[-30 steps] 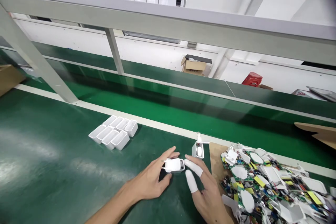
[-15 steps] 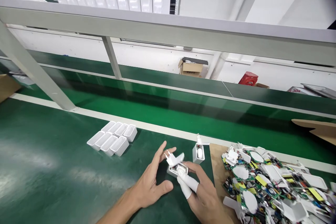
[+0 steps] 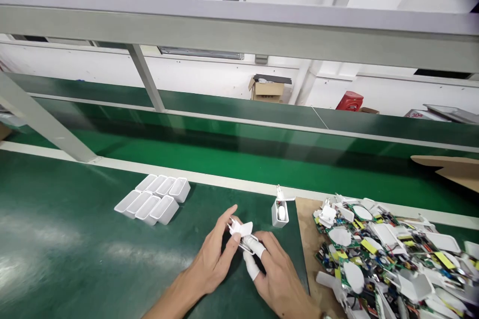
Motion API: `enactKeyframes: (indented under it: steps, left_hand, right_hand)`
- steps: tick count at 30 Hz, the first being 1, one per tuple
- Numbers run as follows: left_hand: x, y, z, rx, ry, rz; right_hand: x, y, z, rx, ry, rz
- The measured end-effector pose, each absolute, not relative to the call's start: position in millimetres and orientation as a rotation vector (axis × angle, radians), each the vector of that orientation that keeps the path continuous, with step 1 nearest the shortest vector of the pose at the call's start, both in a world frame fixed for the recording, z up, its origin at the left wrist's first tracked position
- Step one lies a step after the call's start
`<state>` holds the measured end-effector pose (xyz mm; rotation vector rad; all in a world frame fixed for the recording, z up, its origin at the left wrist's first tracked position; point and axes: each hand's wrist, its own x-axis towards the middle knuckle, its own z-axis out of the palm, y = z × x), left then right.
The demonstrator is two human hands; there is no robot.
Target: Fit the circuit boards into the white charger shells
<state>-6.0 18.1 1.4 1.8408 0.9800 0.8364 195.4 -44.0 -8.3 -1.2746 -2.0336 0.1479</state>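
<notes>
Between my hands is a white charger housing (image 3: 246, 247) with a white plug cap (image 3: 240, 228) standing up at its far end, two metal pins pointing away. My left hand (image 3: 216, 254) has its thumb and fingers closed round the plug cap. Two fingers of my right hand (image 3: 275, 269) wear white finger cots and press on the housing's open side; the hand grips it from the right. Most of the housing's inside is covered by my fingers. Beyond my right hand stands another charger housing (image 3: 280, 215), upright, with its plug cap sticking up and parts showing inside.
Several empty white housings (image 3: 164, 211) stand in two rows on the green table (image 3: 93, 259) to the left. A heap of circuit boards and white plug caps (image 3: 389, 254) covers a brown board (image 3: 305, 224) at the right. A metal frame (image 3: 224, 27) crosses beyond.
My left thumb and fingers have closed on the plug cap, where the hand was spread beside it before. The charger has shifted slightly left. The whole view has moved a little.
</notes>
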Motion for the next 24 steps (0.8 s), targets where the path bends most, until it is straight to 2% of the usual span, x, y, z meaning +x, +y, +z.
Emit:
enactKeyframes:
  steps: [17,21,24]
  left_hand:
    - [-6.2,12.0,4.8,1.776,0.983,0.855]
    - [-7.0,11.2,7.1,1.769,0.982,0.873]
    - [-6.7,11.5,6.3,1.767,0.984,0.867]
  right_hand:
    - [189.7,-51.0,-10.4,-1.234,-1.957,0.141]
    - [189.8,-51.5,-10.4,-1.220,-1.869,0.241]
    - [190.5,-48.9,-14.8,-1.156,-1.781,0.460]
